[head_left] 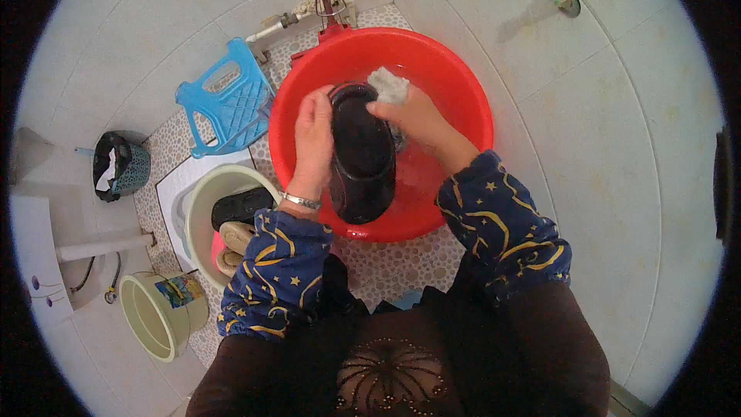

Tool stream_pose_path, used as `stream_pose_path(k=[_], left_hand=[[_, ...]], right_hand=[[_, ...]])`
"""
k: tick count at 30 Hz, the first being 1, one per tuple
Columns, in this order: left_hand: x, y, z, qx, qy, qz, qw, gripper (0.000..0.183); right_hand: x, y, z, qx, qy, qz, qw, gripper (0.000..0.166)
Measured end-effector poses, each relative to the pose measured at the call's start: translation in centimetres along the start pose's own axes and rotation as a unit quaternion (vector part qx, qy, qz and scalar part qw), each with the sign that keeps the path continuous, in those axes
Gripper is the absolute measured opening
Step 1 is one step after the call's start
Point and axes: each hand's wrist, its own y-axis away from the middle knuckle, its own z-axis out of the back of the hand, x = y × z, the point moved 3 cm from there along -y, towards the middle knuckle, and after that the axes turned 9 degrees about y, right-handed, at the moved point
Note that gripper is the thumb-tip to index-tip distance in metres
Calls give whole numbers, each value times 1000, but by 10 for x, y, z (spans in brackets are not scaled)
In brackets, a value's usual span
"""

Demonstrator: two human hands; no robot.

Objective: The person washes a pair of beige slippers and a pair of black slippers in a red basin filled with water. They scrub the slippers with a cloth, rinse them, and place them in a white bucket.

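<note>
A wet black slip-on shoe (363, 145) is held above a large red basin (463, 179), its long side pointing towards me. My left hand (314, 133) grips the shoe's left edge near the far end. In my right hand (419, 119) is a bunched whitish cloth (389, 86), pressed to the far right rim of the shoe; the thumb rests on the shoe's edge. Part of another greyish thing shows behind the shoe at its right side, too hidden to name. Some water glistens in the basin.
Left of the basin a cream bucket (200, 191) holds a black slipper (243, 207) and tan slippers (236, 237). A blue plastic stool (231, 104) lies tipped beyond it. A lined waste bin (132, 168) and another cream bucket (165, 313) stand further left. Tiled walls enclose the basin.
</note>
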Motion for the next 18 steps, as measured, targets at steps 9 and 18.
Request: stream_pose_path(k=[9,18], left_hand=[[-8,15,-7,124,-417,-238,869,73],[-16,22,-18,154,-558,-207,789,113]], right_hand=[[-29,-19,36,-254,-189,-40,948,32],[-33,-20,28,-191,-298,-102,930,25]])
